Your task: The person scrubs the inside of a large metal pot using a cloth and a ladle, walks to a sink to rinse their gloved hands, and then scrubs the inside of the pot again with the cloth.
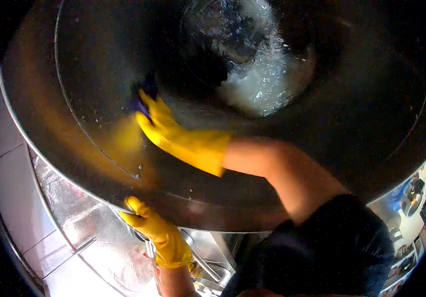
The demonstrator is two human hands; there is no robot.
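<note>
Two grips: right hand (161, 121) holding blurred purple pad (140, 105) left of frame centre, apparently against dark pan (331, 128); left hand (152, 227) closed on its rim (69, 182), lower left. Probably best: pad flat, even pressure, overlapping strokes, rim held steady.

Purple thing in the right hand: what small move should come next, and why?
Perhaps slide the right hand, with its purple thing, outward toward the small specks: they dot the inner wall of the dark vessel between that hand and the rim, where the left hand grips and may steady the reach.
</note>
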